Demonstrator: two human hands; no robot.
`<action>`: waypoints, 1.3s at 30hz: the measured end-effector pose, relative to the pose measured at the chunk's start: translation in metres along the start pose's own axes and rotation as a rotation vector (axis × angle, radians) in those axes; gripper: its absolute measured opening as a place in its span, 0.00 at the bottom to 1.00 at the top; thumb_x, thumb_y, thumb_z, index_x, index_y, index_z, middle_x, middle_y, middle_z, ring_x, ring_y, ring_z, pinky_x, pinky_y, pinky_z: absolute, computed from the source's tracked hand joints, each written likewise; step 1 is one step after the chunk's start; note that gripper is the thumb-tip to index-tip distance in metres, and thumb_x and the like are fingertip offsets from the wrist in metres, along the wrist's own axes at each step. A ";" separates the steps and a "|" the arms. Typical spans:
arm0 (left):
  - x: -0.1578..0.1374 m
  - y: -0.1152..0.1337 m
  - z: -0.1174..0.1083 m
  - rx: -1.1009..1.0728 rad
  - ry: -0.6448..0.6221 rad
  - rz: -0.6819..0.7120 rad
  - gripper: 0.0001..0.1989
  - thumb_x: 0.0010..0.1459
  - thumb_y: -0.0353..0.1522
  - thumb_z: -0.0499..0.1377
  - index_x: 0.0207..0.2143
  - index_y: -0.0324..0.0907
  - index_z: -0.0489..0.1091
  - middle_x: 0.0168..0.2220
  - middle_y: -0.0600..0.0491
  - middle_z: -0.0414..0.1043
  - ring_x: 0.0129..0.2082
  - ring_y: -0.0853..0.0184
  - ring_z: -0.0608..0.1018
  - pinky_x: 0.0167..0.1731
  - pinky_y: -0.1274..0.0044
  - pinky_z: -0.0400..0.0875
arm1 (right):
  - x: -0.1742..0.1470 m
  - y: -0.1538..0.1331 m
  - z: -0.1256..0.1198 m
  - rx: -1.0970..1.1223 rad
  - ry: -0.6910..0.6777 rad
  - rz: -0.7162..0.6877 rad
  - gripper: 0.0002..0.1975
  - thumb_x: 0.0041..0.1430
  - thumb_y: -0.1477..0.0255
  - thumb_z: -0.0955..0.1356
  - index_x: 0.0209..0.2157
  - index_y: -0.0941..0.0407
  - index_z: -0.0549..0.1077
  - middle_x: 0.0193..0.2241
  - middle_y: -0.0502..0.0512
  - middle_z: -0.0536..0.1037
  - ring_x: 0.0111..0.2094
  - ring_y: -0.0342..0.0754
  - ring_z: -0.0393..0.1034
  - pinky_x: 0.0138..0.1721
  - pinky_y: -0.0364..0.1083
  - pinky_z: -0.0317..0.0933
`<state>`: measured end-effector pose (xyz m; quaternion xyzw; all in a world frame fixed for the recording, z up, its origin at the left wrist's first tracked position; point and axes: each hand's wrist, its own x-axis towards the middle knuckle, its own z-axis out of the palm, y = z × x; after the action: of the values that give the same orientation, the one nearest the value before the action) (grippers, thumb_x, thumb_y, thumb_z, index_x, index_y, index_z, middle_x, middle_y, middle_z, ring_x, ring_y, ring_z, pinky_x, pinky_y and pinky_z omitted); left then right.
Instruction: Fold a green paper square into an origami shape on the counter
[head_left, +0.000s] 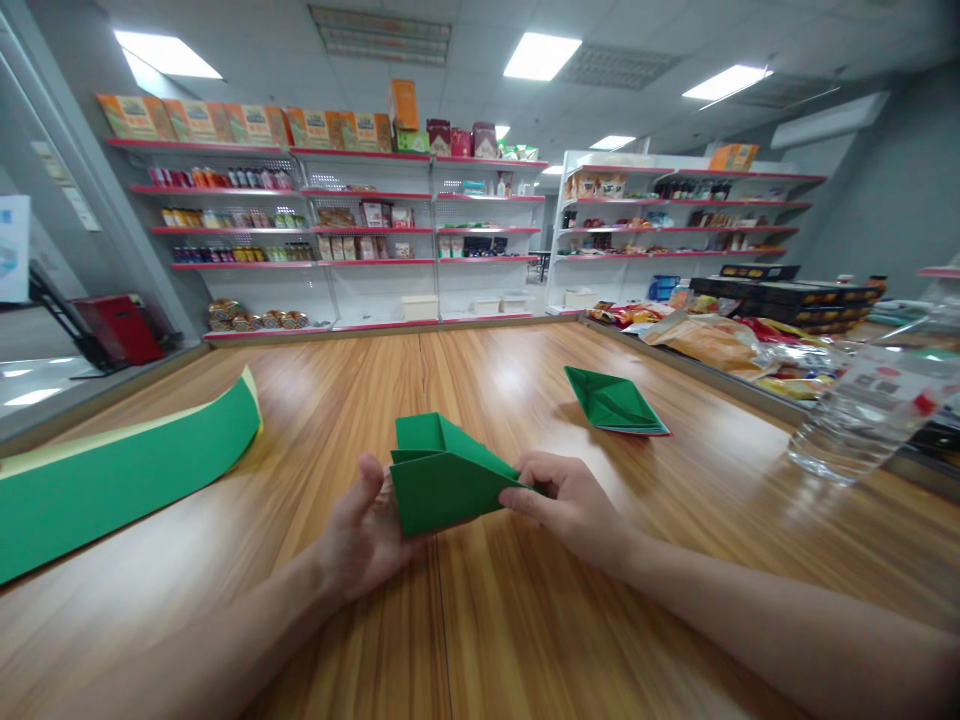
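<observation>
A folded piece of green paper (450, 492) is held above the wooden table, its layered flaps standing apart at the wide left end. My left hand (367, 545) cradles that wide end from below and behind, with the thumb raised off the paper and the fingers mostly hidden by it. At the narrow right end, my right hand (566, 500) pinches the paper between thumb and fingers. Farther right lies a second folded green paper piece (611, 400), diamond-shaped, with pale and red edges showing underneath. A long green paper strip (135, 465) with a yellowish back curls up at the left.
A clear plastic bottle (855, 415) stands at the right of the wooden table (360, 660). Behind it are snack packets (712, 345) and stacked black boxes (787, 295). Stocked shelves (375, 262) run along the back. A red box-like object (120, 330) is at far left.
</observation>
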<state>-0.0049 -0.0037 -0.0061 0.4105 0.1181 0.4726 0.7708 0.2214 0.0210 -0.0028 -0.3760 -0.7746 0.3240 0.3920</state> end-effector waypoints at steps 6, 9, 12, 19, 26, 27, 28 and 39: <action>0.001 -0.001 0.014 0.293 0.126 0.076 0.24 0.44 0.37 0.69 0.45 0.39 0.73 0.46 0.44 0.74 0.49 0.52 0.73 0.54 0.63 0.59 | -0.001 0.000 0.004 0.102 -0.032 0.253 0.16 0.54 0.60 0.68 0.24 0.58 0.66 0.13 0.46 0.67 0.15 0.40 0.61 0.17 0.39 0.52; 0.002 -0.003 0.013 0.348 0.274 0.040 0.14 0.51 0.30 0.65 0.42 0.38 0.75 0.41 0.45 0.77 0.43 0.56 0.76 0.50 0.65 0.65 | -0.003 0.001 0.006 0.080 -0.024 0.206 0.16 0.54 0.59 0.68 0.24 0.58 0.67 0.14 0.47 0.69 0.16 0.41 0.64 0.18 0.40 0.55; 0.002 -0.005 0.009 0.342 0.317 0.037 0.13 0.51 0.31 0.65 0.40 0.37 0.76 0.39 0.46 0.78 0.40 0.58 0.77 0.47 0.67 0.68 | -0.006 0.003 0.008 0.058 -0.023 0.153 0.16 0.56 0.59 0.68 0.25 0.57 0.66 0.15 0.48 0.70 0.17 0.41 0.65 0.18 0.40 0.56; 0.003 -0.007 0.004 0.343 0.398 0.052 0.08 0.49 0.31 0.66 0.34 0.37 0.77 0.33 0.49 0.79 0.34 0.64 0.78 0.41 0.73 0.70 | -0.008 0.002 0.010 0.147 -0.034 0.097 0.13 0.58 0.62 0.67 0.37 0.57 0.65 0.17 0.45 0.70 0.15 0.40 0.65 0.16 0.38 0.55; 0.000 -0.004 0.013 0.196 0.295 0.048 0.19 0.45 0.41 0.67 0.36 0.38 0.76 0.36 0.46 0.78 0.38 0.58 0.77 0.39 0.71 0.70 | -0.003 -0.006 0.011 0.379 -0.070 0.251 0.21 0.58 0.56 0.64 0.24 0.60 0.68 0.17 0.50 0.72 0.11 0.36 0.59 0.11 0.37 0.46; -0.001 -0.007 0.017 0.174 0.214 0.065 0.24 0.44 0.45 0.67 0.39 0.38 0.75 0.39 0.45 0.77 0.42 0.54 0.76 0.42 0.69 0.70 | -0.002 -0.008 0.012 0.431 -0.044 0.273 0.22 0.58 0.56 0.64 0.24 0.61 0.69 0.18 0.52 0.73 0.11 0.36 0.59 0.11 0.37 0.46; 0.000 -0.009 0.022 0.187 0.146 0.066 0.26 0.43 0.46 0.67 0.40 0.37 0.75 0.42 0.44 0.76 0.45 0.52 0.74 0.45 0.66 0.68 | -0.002 -0.009 0.014 0.473 -0.024 0.288 0.22 0.58 0.55 0.64 0.24 0.61 0.69 0.18 0.52 0.74 0.11 0.37 0.60 0.10 0.36 0.46; 0.012 -0.025 0.039 0.153 0.538 0.037 0.12 0.49 0.33 0.66 0.34 0.35 0.72 0.33 0.46 0.77 0.33 0.60 0.79 0.34 0.72 0.74 | -0.013 -0.014 0.033 0.538 -0.527 0.369 0.27 0.55 0.48 0.62 0.23 0.61 0.66 0.21 0.56 0.77 0.13 0.39 0.67 0.09 0.35 0.52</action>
<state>0.0394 -0.0198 0.0022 0.3292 0.3462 0.5682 0.6700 0.1940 -0.0043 -0.0122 -0.2967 -0.6558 0.6647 0.2004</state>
